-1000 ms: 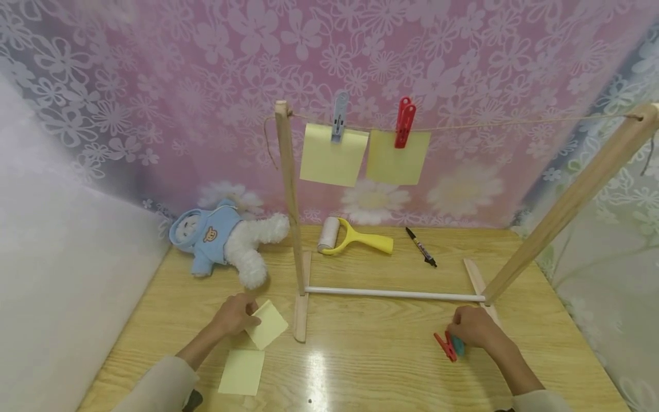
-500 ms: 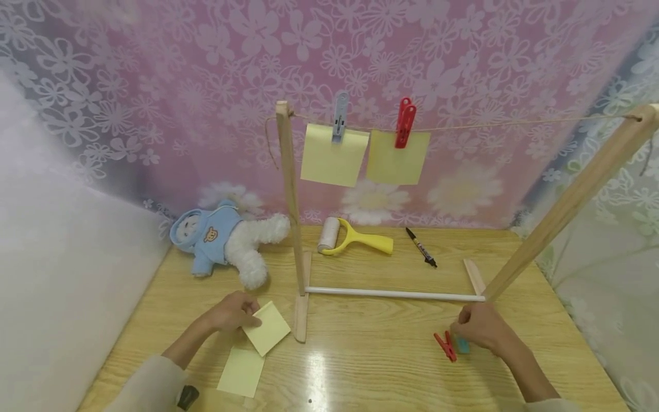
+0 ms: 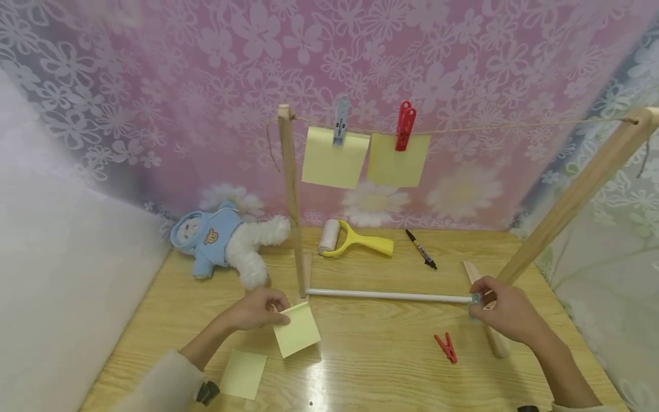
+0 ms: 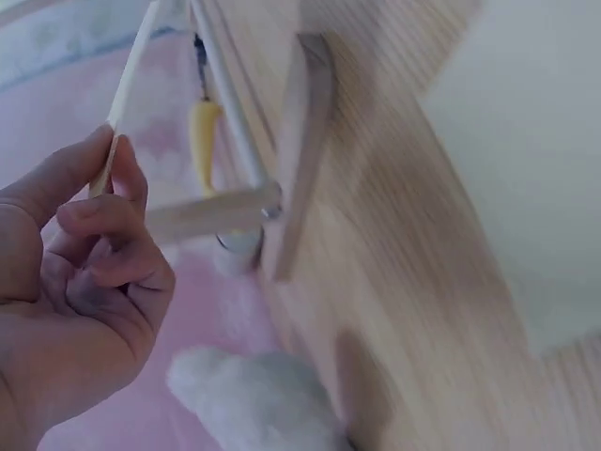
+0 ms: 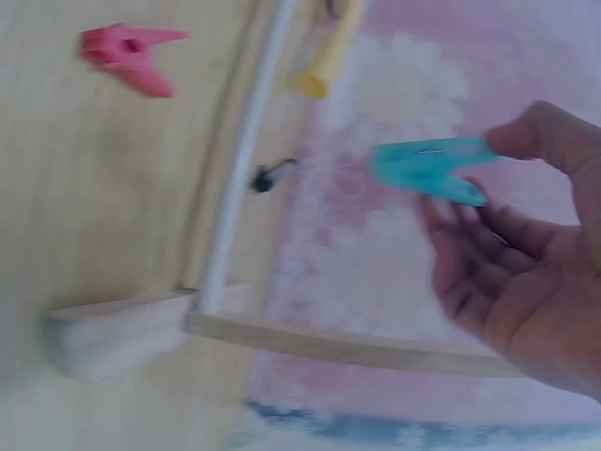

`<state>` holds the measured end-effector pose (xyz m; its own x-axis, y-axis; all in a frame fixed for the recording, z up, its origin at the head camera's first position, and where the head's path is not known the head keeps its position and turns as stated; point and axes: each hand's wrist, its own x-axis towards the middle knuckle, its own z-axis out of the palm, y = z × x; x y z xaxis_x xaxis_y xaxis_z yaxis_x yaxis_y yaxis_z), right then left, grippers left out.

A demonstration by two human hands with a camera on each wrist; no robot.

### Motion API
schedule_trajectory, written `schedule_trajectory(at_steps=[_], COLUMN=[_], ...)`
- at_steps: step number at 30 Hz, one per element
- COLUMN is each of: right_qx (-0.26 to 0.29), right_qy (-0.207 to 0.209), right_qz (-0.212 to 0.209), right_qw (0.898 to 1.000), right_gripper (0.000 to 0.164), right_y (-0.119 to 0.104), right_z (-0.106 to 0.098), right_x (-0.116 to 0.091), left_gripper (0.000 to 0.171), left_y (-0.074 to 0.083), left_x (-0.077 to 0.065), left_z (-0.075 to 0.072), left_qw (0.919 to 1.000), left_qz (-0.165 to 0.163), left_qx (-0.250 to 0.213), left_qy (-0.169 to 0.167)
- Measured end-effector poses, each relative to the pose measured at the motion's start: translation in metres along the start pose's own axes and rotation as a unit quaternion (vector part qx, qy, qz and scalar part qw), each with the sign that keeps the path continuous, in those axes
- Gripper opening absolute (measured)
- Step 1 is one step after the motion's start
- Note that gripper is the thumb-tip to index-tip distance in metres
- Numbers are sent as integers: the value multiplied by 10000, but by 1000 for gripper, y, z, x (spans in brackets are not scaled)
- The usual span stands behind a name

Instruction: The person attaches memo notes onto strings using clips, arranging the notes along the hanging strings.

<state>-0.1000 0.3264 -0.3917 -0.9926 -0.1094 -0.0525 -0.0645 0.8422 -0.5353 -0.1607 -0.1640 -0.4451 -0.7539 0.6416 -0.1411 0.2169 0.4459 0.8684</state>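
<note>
Between thumb and fingers, my left hand (image 3: 259,309) pinches a yellow sticky note (image 3: 298,332), raised above the table; the left wrist view shows the note (image 4: 134,70) edge-on. My right hand (image 3: 507,312) holds a teal clothespin (image 5: 432,164) by its handle ends, in front of the right post's foot. A red clothespin (image 3: 447,347) lies on the table to the left of that hand. Another sticky note (image 3: 244,375) lies flat below my left hand. Two more notes hang from the string, one under a grey-blue clothespin (image 3: 340,120), one under a red clothespin (image 3: 405,126).
A wooden frame with a left post (image 3: 290,200), a right post (image 3: 571,200) and a white bottom rod (image 3: 386,294) carries the string (image 3: 515,126). Behind it lie a yellow-handled lint roller (image 3: 365,242) and a pen (image 3: 421,250). A plush toy (image 3: 221,240) lies at the left.
My right hand has picked the teal clothespin up from beside the red one and moved up and to the right. My left hand has carried its sticky note rightward.
</note>
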Motion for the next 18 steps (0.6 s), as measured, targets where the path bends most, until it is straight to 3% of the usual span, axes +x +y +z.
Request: schedule_trajectory(at_steps=[5, 10, 15, 18], right_qx=[42, 152, 52, 201], right_qy=[573, 952, 1647, 1786], right_qz=[-149, -763, -1856, -2368], right_qw=[9982, 9924, 9687, 9548], right_gripper=[35, 34, 36, 41], right_y=[-22, -47, -75, -94], right_z=[-25, -51, -71, -84], right_x=[-2, -1, 4, 5], left_gripper=[13, 18, 27, 31], left_y=[28, 56, 77, 88], left_x=[20, 48, 72, 83], left_z=[18, 38, 54, 57], left_qw=[9995, 9955, 9868, 9826], left_qz=[35, 141, 388, 422], left_qx=[-296, -872, -1328, -1450], left_qy=[112, 348, 840, 1084])
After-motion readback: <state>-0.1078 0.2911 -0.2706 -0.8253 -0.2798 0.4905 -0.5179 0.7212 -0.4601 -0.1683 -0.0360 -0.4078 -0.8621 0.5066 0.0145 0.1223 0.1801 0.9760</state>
